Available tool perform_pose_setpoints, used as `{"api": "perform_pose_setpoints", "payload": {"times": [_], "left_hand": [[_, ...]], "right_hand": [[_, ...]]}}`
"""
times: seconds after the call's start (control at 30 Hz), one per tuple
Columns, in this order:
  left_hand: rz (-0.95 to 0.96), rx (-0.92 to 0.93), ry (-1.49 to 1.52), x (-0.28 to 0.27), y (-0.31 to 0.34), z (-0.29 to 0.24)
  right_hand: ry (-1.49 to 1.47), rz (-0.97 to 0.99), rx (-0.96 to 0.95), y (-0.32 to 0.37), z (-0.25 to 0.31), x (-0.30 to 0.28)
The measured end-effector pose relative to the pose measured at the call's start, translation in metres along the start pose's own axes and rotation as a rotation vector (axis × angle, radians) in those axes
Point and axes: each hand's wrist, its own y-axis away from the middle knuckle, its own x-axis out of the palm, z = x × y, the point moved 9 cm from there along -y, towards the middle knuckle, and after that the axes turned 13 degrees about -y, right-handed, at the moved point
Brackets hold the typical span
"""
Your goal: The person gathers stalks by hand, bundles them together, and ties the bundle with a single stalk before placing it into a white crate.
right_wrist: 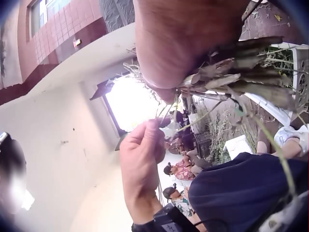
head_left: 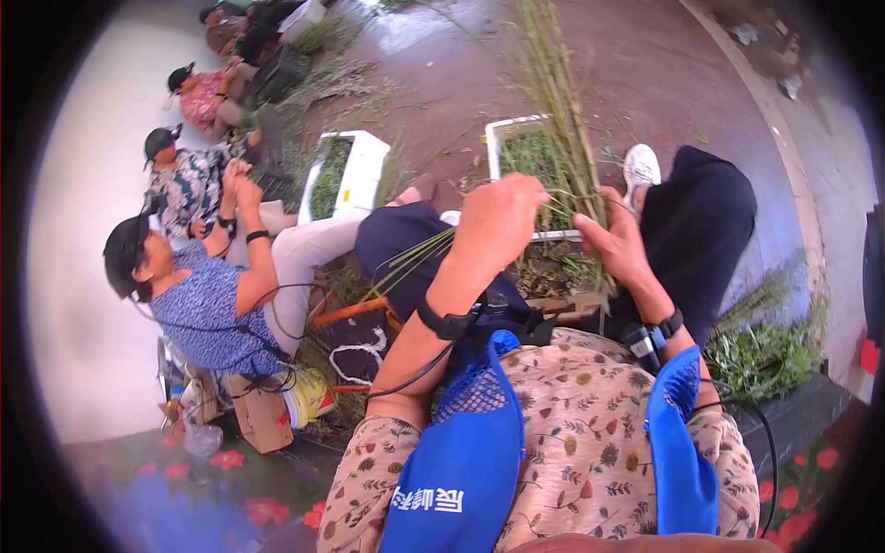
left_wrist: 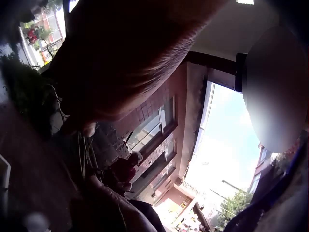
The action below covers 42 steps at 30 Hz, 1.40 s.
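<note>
A bundle of long green stalks stands upright over my lap. My right hand grips it near the cut ends. My left hand is curled beside the bundle and pinches thin green strands that trail down to the left. In the right wrist view my right hand closes round the brownish stalk ends, and the left hand pinches a fine strand below them. The left wrist view is dark: the left hand fills the top, with thin strands hanging under it.
Two white foam boxes with greens stand on the reddish ground ahead. Several seated people work along the left wall. A pile of leafy greens lies at the right. My dark-trousered knee and white shoe are beyond the hands.
</note>
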Motion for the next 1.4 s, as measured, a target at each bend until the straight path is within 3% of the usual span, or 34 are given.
{"api": "perform_pose_setpoints", "payload": {"times": [0.1,0.3,0.67,0.7,0.77,0.83,0.9,1.1,1.2,1.27,1.33,1.4], "left_hand": [[0.143,0.089,-0.075,0.011,0.0,-0.002],[-0.122,0.453,-0.378,-0.003,0.0,-0.053],[-0.201,0.355,-0.398,-0.053,-0.006,-0.034],[-0.205,0.366,-0.396,-0.052,-0.007,-0.032],[-0.191,0.379,-0.389,-0.049,-0.005,-0.032],[-0.189,0.398,-0.38,-0.054,-0.003,-0.036],[-0.165,0.419,-0.422,-0.053,-0.003,-0.038],[-0.172,0.415,-0.46,-0.062,-0.004,-0.037],[-0.174,0.433,-0.489,-0.06,-0.004,-0.041],[-0.202,0.468,-0.461,-0.062,-0.004,-0.05],[-0.21,0.512,-0.467,-0.057,-0.006,-0.062],[-0.221,0.553,-0.514,-0.047,-0.01,-0.072]], "right_hand": [[0.017,0.02,-0.094,-0.004,0.001,-0.006],[0.044,0.033,-0.082,0.001,0.008,-0.002],[-0.013,0.016,-0.084,-0.009,0.034,0.009],[0.046,-0.008,-0.165,-0.011,0.039,0.01],[0.164,-0.023,-0.16,-0.013,0.03,0.004],[0.189,-0.025,-0.04,-0.014,0.023,0.005],[0.158,0.015,-0.153,-0.017,0.022,0.009],[0.102,0.073,-0.076,-0.013,0.014,0.017],[0.252,0.057,-0.159,-0.015,0.011,0.011],[0.37,0.023,-0.086,-0.014,0.016,0.013],[0.422,-0.057,-0.291,-0.017,0.013,0.007],[0.526,-0.099,-0.293,-0.015,0.014,0.008]]}}
